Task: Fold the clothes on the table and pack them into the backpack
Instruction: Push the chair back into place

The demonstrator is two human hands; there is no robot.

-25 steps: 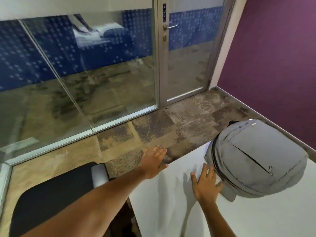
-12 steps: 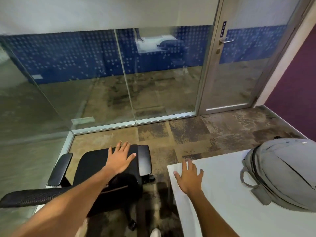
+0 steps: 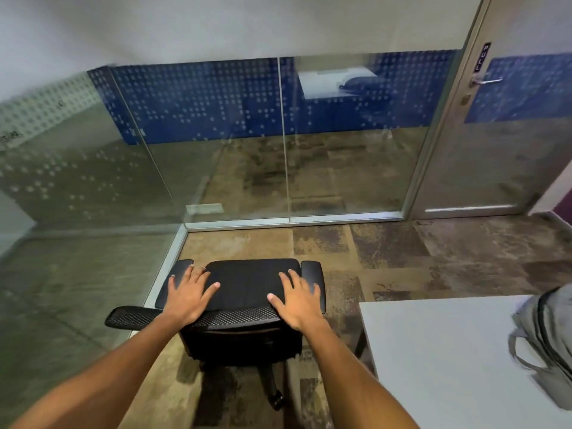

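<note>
A grey backpack (image 3: 549,339) lies on the white table (image 3: 433,360) at the right edge of the view, partly cut off. No clothes are in sight. My left hand (image 3: 188,295) is stretched out with fingers spread over the left side of a black office chair (image 3: 244,292). My right hand (image 3: 297,298) is spread flat over the chair's right side. Both hands hold nothing. Whether they touch the chair I cannot tell.
The chair stands on patterned carpet (image 3: 402,252) left of the table. Glass partition walls (image 3: 216,150) run behind and to the left. A glass door (image 3: 483,134) with a metal handle stands at the back right.
The view has swung left, pushing the backpack to the right edge. My right hand left the table and both hands now reach out over the chair.
</note>
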